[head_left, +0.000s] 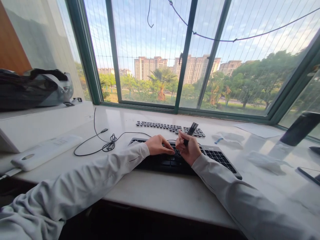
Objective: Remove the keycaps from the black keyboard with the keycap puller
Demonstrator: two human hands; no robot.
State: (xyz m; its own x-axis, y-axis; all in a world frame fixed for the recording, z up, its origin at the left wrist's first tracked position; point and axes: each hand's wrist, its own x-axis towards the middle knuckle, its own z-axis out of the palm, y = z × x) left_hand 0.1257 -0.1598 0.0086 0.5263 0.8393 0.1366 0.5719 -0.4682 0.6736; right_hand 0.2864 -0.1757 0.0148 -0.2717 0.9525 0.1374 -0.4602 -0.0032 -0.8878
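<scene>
A black keyboard (220,159) lies on the white counter, with rows of its keycaps off and bare key positions showing on the right part. My left hand (159,145) is over its middle, thumb and fingertips pinched together low at the keys; whatever is between them is too small to name. Just to the right, my right hand (188,147) is closed around a small black brush-like tool (192,129), which points up and away. Loose black keycaps (160,125) stand in rows behind the keyboard, with another group (196,132) to their right.
A coiled black cable (109,145) lies left of the keyboard. Farther left are a white power strip (47,151) and a white box (75,115) bearing a dark bag. Crumpled clear plastic bags (268,162), a paper sheet (257,130) and a black cylinder (301,128) are at right.
</scene>
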